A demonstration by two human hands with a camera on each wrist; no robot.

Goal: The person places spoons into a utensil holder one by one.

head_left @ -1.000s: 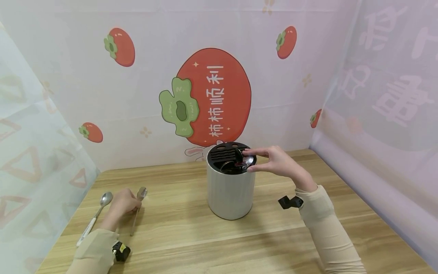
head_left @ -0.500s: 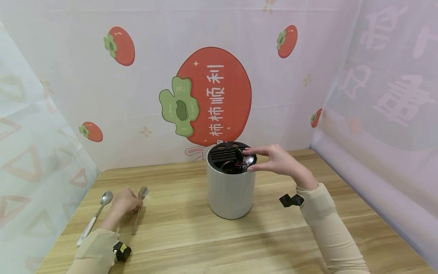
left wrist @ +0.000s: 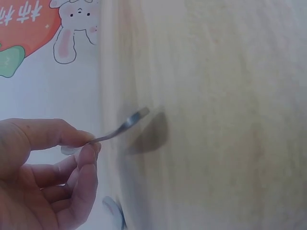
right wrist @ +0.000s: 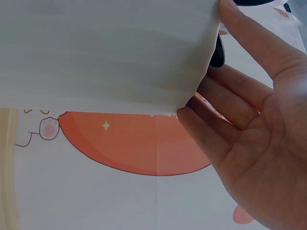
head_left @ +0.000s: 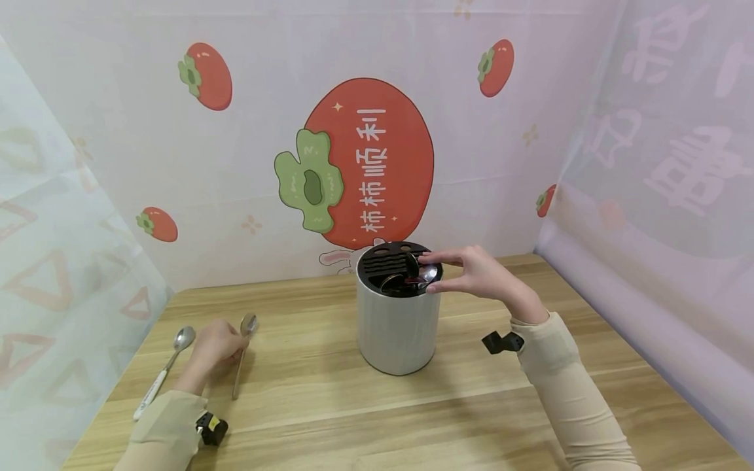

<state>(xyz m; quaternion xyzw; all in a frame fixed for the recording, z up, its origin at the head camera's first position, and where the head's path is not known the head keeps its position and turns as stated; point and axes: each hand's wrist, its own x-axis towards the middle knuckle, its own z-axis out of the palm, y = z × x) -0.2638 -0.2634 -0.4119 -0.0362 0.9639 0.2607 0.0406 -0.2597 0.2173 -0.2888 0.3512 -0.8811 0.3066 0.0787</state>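
Observation:
My left hand [head_left: 219, 345] pinches a metal spoon [head_left: 249, 324] by its neck at the left of the table. In the left wrist view, thumb and fingertips meet on this spoon [left wrist: 127, 123], and its shadow falls on the wood. A second spoon [head_left: 161, 376] with a white handle lies to the left of that hand. Over at the cutlery holder [head_left: 397, 337], a white cylinder with a black slotted top, my right hand [head_left: 478, 278] spreads its fairly straight fingers and thumb against the rim. Several spoons [head_left: 429, 275] stand in the holder beside those fingertips.
Wood-grain tabletop [head_left: 306, 405] runs under everything. A cloth backdrop [head_left: 247, 157] printed with persimmons rises behind the holder, with more cloth at both sides. Black wrist cameras [head_left: 211, 428] sit on the sleeves.
My left hand has shifted slightly right, and the pinched spoon's bowl has moved a little right and away from me. My right hand stays at the holder's rim.

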